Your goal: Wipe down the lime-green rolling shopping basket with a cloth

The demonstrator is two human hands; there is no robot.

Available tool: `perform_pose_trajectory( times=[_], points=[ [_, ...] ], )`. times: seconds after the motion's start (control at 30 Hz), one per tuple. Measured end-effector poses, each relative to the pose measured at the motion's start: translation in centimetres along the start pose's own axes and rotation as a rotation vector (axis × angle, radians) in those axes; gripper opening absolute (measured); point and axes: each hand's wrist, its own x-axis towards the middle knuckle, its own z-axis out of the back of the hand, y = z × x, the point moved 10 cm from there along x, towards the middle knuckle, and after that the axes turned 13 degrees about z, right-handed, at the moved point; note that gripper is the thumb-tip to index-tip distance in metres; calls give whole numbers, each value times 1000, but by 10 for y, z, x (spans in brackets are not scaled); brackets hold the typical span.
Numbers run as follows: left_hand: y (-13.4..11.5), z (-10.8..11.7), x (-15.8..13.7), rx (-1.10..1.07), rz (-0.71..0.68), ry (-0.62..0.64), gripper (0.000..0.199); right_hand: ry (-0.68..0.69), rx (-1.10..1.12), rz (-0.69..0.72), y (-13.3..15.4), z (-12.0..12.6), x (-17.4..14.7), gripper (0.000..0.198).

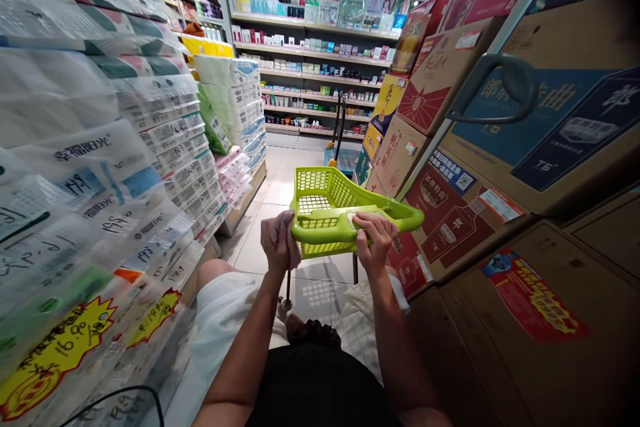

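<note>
A lime-green plastic shopping cart (325,230) with a latticed basket is in front of me, its thick handle turned toward me. My left hand (280,240) is closed around the left end of the handle. My right hand (376,237) grips the handle right of its middle, fingers over the top beside a pale label panel. Through the lattice the tiled floor shows. Below the basket are a thin dark leg and a small wheel (286,305); most of the cart's underside is hidden.
Stacked tissue packs (170,127) with handwritten price signs line the left side. Liquor cartons (450,207) rise on the right, with a grey loop handle (500,90) on a post. Ahead, a blue platform cart (345,160) stands before shelves of small boxes (320,57). Tiled floor (283,153) runs between.
</note>
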Motion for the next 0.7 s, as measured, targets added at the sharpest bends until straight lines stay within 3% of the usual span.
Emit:
perform_pose_trajectory(
  times=[0.1,0.2,0.3,0.4,0.47,0.6,0.7],
  points=[
    [16,-18,11,-87,115,155,35,-25,15,-15,-10,8,-1,30],
    [27,-19,-4,-114,135,60,38,-76,18,-25,-10,13,-5,31],
    [4,-17,-22,45,-79,9,33,-81,49,20,8,9,-10,30],
    [-20,-36,-26,187,-275,199,31,-26,75,43,25,-1,-14,29],
    [-7,-40,-17,173,-179,242,30,-24,77,6,25,-2,-16,25],
    [52,-30,-16,58,186,76,36,-46,101,-39,15,3,-14,19],
    [49,-37,-22,66,130,74,34,-52,118,-71,5,7,-14,19]
  ],
)
